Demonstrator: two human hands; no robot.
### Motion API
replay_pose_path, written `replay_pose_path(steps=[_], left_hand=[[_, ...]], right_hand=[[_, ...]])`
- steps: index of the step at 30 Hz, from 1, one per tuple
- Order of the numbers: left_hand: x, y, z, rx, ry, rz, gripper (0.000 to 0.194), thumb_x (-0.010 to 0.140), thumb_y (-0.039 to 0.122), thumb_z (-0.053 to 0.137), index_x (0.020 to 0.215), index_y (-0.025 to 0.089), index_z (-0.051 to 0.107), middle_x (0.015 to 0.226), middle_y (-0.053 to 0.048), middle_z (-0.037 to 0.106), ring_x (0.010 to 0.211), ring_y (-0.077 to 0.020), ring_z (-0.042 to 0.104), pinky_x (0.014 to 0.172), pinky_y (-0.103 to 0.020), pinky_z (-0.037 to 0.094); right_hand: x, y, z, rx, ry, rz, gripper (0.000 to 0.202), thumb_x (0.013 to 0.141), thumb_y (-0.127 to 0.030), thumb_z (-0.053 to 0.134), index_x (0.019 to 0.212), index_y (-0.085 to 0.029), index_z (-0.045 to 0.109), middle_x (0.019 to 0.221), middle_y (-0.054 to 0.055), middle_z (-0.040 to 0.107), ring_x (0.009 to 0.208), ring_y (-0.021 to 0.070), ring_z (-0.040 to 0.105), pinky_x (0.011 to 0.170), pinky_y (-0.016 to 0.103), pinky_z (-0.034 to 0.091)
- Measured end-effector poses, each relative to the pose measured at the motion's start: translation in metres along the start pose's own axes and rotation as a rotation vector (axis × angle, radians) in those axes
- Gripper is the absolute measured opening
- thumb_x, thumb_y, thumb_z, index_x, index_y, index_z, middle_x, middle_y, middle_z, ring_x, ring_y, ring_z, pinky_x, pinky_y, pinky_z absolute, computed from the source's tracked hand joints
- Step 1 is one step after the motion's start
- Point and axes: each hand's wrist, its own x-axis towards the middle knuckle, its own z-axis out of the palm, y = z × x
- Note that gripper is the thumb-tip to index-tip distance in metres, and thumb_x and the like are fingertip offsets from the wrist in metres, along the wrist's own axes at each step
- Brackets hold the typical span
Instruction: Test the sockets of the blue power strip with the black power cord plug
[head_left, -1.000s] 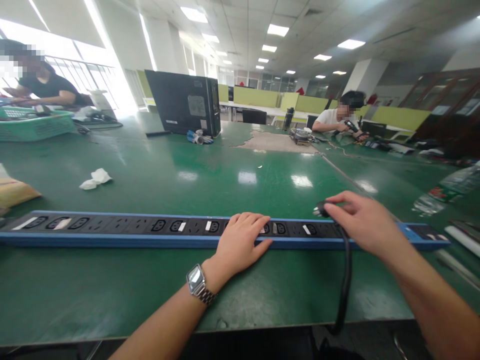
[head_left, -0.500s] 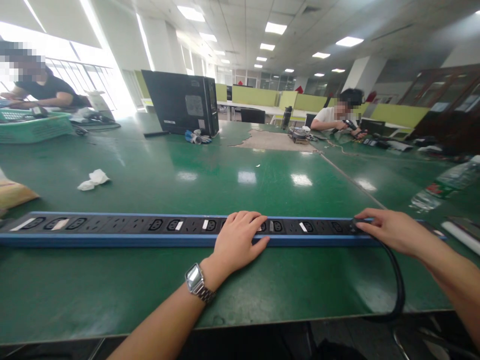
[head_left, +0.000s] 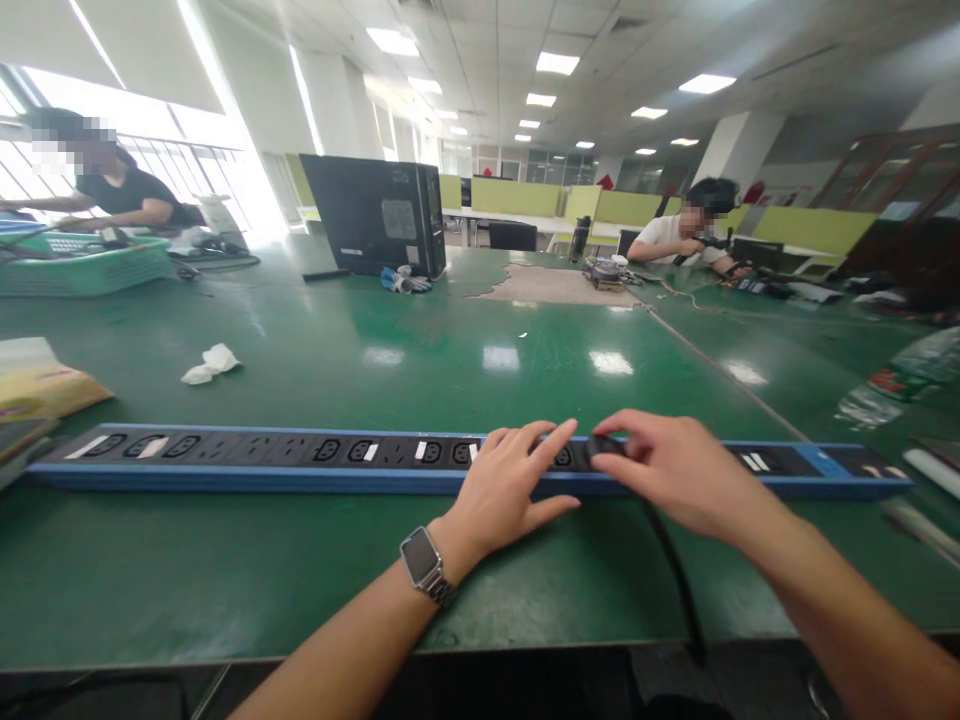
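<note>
A long blue-and-black power strip (head_left: 289,447) with several sockets and a few white stickers lies across the green table. My left hand (head_left: 511,475) rests over its middle with the fingers spread, holding nothing. Just to the right, my right hand (head_left: 675,465) is closed on a black power plug (head_left: 606,447), which sits low at the strip's sockets. Whether the plug is inside a socket I cannot tell. Its black cable (head_left: 679,580) hangs from under my right hand past the table's front edge. Both palms hide part of the strip.
A crumpled tissue (head_left: 212,364) and a yellow packet (head_left: 49,385) lie on the left. Further back are a green basket (head_left: 97,268), a black computer case (head_left: 375,215) and gloves (head_left: 405,281). A plastic bottle (head_left: 904,375) lies at right. Two people sit across the table.
My right hand has moved left along the strip with the plug, close to my left hand. My left hand's fingers have lifted and spread. The view has shifted slightly.
</note>
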Motion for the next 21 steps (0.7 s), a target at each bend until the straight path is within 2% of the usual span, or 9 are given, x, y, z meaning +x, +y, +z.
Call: replay_pose_path(steps=[2,3,6,9,11,13,16,18,21], left_hand=[[-0.007,-0.009,-0.01,0.0,0.137,0.059,0.053,0.091,0.045,0.059,0.138,0.024,0.047,0.121,-0.008,0.066,0.105,-0.0223,0.062,0.09,-0.038,0.046],[-0.012,-0.017,-0.016,0.024,0.214,0.052,0.043,0.092,0.041,0.057,0.132,0.025,0.053,0.115,-0.007,0.068,0.101,-0.0216,0.063,0.087,-0.037,0.047],[-0.03,-0.042,-0.037,0.138,0.358,-0.037,0.028,0.094,0.031,0.055,0.12,0.024,0.061,0.11,-0.008,0.07,0.098,-0.0224,0.064,0.084,-0.037,0.048],[-0.042,-0.056,-0.045,0.16,0.34,-0.034,0.027,0.094,0.025,0.053,0.12,0.022,0.058,0.112,-0.009,0.07,0.099,-0.0223,0.065,0.085,-0.037,0.049],[-0.045,-0.056,-0.044,0.128,0.327,-0.024,0.032,0.093,0.025,0.054,0.125,0.023,0.053,0.116,-0.009,0.069,0.102,-0.0218,0.065,0.088,-0.037,0.05],[-0.045,-0.051,-0.04,0.112,0.327,-0.035,0.037,0.093,0.024,0.052,0.13,0.024,0.049,0.123,-0.01,0.066,0.107,-0.0218,0.064,0.09,-0.037,0.05],[-0.046,-0.044,-0.035,0.12,0.224,0.03,0.042,0.092,0.017,0.045,0.133,0.026,0.05,0.127,-0.011,0.064,0.109,-0.0221,0.063,0.09,-0.037,0.051],[-0.046,-0.041,-0.034,0.107,0.156,0.081,0.043,0.09,0.017,0.047,0.132,0.025,0.052,0.126,-0.012,0.063,0.109,-0.0229,0.063,0.09,-0.037,0.051],[-0.046,-0.041,-0.036,0.072,0.199,0.101,0.041,0.089,0.021,0.056,0.13,0.025,0.053,0.12,-0.011,0.065,0.105,-0.0226,0.064,0.088,-0.036,0.052]], right_hand=[[0.006,-0.026,0.015,0.288,-0.118,-0.102,0.029,0.08,-0.042,0.064,0.1,-0.022,0.07,0.064,-0.001,0.068,0.058,0.0149,0.062,0.055,0.026,0.042],[0.01,-0.032,0.022,0.451,-0.128,-0.119,0.033,0.079,-0.042,0.066,0.103,-0.021,0.068,0.069,0.0,0.07,0.062,0.0155,0.065,0.058,0.026,0.046],[0.018,-0.031,0.046,0.867,-0.103,-0.063,0.044,0.076,-0.043,0.07,0.111,-0.016,0.064,0.084,0.006,0.074,0.077,0.0192,0.071,0.071,0.032,0.054],[0.021,-0.028,0.072,1.006,-0.201,-0.007,0.046,0.074,-0.04,0.073,0.111,-0.015,0.063,0.091,0.008,0.074,0.078,0.0194,0.071,0.073,0.033,0.056],[0.019,-0.034,0.089,1.05,-0.261,-0.022,0.046,0.076,-0.038,0.072,0.116,-0.016,0.062,0.097,0.008,0.073,0.08,0.0176,0.071,0.071,0.03,0.055],[0.016,-0.043,0.102,1.091,-0.265,-0.026,0.045,0.078,-0.04,0.069,0.116,-0.016,0.062,0.091,0.006,0.072,0.072,0.0147,0.069,0.064,0.027,0.053],[0.013,-0.057,0.111,1.146,-0.206,0.065,0.044,0.077,-0.047,0.068,0.106,-0.014,0.065,0.073,0.002,0.067,0.051,0.0103,0.06,0.048,0.023,0.045],[0.012,-0.062,0.114,1.192,-0.162,0.119,0.043,0.074,-0.048,0.07,0.101,-0.014,0.066,0.071,0.001,0.066,0.05,0.009,0.056,0.047,0.022,0.043],[0.011,-0.064,0.115,1.201,-0.197,0.098,0.046,0.075,-0.049,0.069,0.105,-0.015,0.068,0.065,-0.002,0.06,0.051,0.0088,0.051,0.048,0.023,0.042]])
